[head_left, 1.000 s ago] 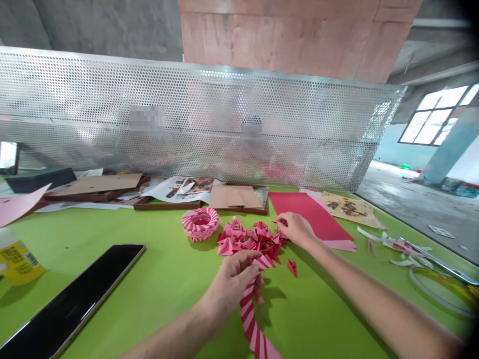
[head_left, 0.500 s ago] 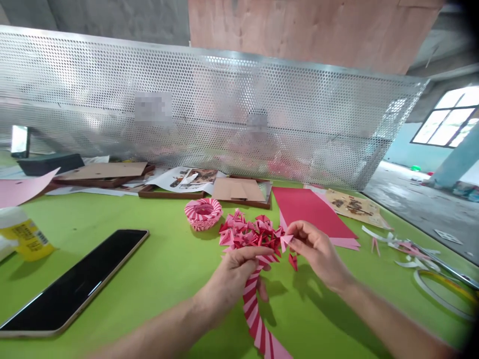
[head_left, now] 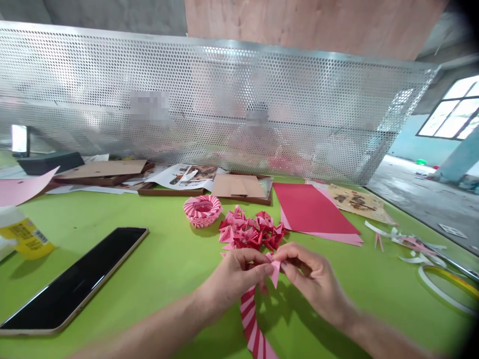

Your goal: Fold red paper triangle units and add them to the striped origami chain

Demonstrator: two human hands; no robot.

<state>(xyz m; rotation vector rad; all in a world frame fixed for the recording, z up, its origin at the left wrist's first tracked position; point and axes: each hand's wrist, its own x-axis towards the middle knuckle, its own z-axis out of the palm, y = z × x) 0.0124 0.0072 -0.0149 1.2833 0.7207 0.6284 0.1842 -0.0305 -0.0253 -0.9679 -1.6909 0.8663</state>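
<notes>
A curved strip of interlocked folded paper pieces (head_left: 251, 319), striped red and pink, hangs from my left hand (head_left: 235, 276), whose fingers are closed around its upper end. My right hand (head_left: 314, 276) pinches a pink folded paper triangle (head_left: 276, 273) right beside the left fingertips. Both hands meet there, and the fingers hide where the triangle touches the strip. Just beyond them lies a heap of loose red and pink folded paper pieces (head_left: 250, 230). A small round bowl of the same striped paper folding (head_left: 202, 211) stands left of the heap.
A phone (head_left: 78, 279) and a yellow-and-white bottle (head_left: 26, 234) lie at left. Red and pink paper sheets (head_left: 316, 209) are at right, near paper scraps, a tape ring (head_left: 445, 291) and a metal tool. Cardboard and frames (head_left: 239, 187) line the perforated metal screen (head_left: 224, 114).
My right hand has come from the heap's right side toward me and left, bringing the pink triangle to my left fingertips. The left hand still grips the strip.
</notes>
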